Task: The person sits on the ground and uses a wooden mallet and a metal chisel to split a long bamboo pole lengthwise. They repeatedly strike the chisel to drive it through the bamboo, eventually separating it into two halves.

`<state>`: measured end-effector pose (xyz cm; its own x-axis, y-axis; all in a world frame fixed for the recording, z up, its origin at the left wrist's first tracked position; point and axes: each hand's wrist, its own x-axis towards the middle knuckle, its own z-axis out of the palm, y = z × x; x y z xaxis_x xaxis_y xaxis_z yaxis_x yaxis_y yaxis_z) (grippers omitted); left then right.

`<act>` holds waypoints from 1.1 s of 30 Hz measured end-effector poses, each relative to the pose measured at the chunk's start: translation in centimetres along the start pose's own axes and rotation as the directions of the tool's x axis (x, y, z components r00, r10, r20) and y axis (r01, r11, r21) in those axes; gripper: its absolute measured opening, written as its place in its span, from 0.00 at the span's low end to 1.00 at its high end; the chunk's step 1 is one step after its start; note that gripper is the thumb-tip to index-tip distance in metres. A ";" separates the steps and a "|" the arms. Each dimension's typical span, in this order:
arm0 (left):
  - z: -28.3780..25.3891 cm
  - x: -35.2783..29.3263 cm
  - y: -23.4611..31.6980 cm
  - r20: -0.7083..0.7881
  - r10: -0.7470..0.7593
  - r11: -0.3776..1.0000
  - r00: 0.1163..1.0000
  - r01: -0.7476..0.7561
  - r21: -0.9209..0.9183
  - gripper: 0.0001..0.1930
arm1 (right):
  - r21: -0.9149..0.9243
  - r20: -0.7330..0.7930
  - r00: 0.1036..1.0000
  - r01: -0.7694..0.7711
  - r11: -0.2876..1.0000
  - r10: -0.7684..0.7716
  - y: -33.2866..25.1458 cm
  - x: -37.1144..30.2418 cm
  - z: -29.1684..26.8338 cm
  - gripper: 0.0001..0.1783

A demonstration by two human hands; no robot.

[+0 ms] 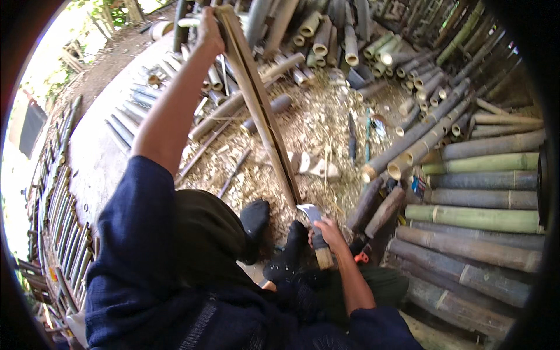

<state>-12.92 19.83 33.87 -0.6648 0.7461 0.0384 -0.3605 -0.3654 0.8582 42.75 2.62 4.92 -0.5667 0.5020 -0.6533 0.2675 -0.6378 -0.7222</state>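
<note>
My left hand (211, 36) is raised at the far end of a long split bamboo piece (255, 99), its fingers closed around the top edge. The bamboo slants down toward my feet, with a dark slit along its length. Low and to the right, my right hand (330, 234) grips a broad-bladed knife (318, 228) with a dark wrapped grip and a pale wooden butt. The knife's bright blade lies close beside the bamboo's lower end; I cannot tell whether they touch. My dark-covered feet (255, 219) are on either side just below that end.
Pale wood shavings (309, 137) cover the ground ahead. Cut bamboo tubes (350, 46) are heaped at the back, and a stack of thick bamboo poles (478, 219) lies at the right. A dark-bladed tool (352, 137) rests on the shavings. More bamboo strips (67, 210) line the left.
</note>
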 end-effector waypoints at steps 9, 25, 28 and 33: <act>10.9 -15.1 6.9 0.446 0.146 0.944 0.883 -0.260 0.205 0.15 | -0.432 0.038 0.509 0.784 0.445 -0.860 -23.0 -15.6 8.0 0.15; 17.0 -25.8 6.8 0.598 0.242 0.908 0.764 -0.396 0.138 0.20 | -0.898 0.426 0.018 0.128 -0.420 -0.905 -32.1 -22.7 11.5 0.38; 16.6 -25.9 7.0 0.623 0.200 0.897 0.756 -0.397 0.193 0.17 | -0.900 0.424 0.014 0.122 -0.419 -0.906 -32.2 -22.0 11.7 0.38; 16.3 -25.3 7.1 0.621 0.218 0.878 0.753 -0.429 0.212 0.20 | -0.865 0.499 0.047 0.083 -0.494 -0.865 -31.7 -20.4 11.1 0.40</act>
<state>12.03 7.40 47.32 -0.1732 0.8276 0.5340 0.1071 -0.5231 0.8455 37.22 6.16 43.71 -0.6471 0.2843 0.7074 0.4948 0.8625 0.1060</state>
